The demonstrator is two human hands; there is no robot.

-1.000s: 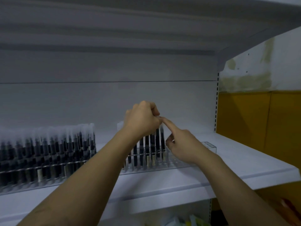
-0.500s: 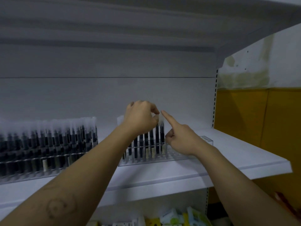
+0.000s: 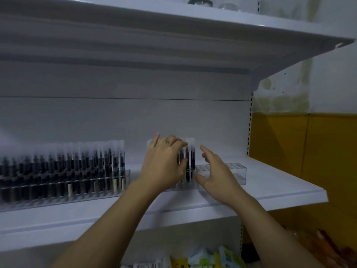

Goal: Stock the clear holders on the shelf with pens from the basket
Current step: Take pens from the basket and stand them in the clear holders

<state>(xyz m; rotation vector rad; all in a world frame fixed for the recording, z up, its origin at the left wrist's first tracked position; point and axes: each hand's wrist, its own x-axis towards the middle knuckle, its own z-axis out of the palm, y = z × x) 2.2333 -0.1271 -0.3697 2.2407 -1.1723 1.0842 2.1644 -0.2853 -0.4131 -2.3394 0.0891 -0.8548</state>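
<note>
Two clear holders stand on the white shelf (image 3: pixel 270 192). The left holder (image 3: pixel 126 176) is packed with several dark pens with pale caps. The right holder (image 3: pixel 234 170) has pens (image 3: pixel 190 161) only in its left part; its right slots are bare. My left hand (image 3: pixel 164 163) lies with fingers spread against the tops of those pens and hides most of them. My right hand (image 3: pixel 216 175) hovers just right of the pens in front of the bare slots, fingers relaxed and holding nothing. The basket is out of view.
An upper shelf (image 3: pixel 251 28) overhangs, with glass items (image 3: pixel 200 1) on top. Coloured packets (image 3: pixel 204 258) sit on the level below. A yellow wall panel (image 3: pixel 305 147) and something orange (image 3: pixel 328 246) lie to the right.
My left hand went from pinching a pen top to lying spread over the pens. My right index finger stopped pointing and that hand opened and dropped lower.
</note>
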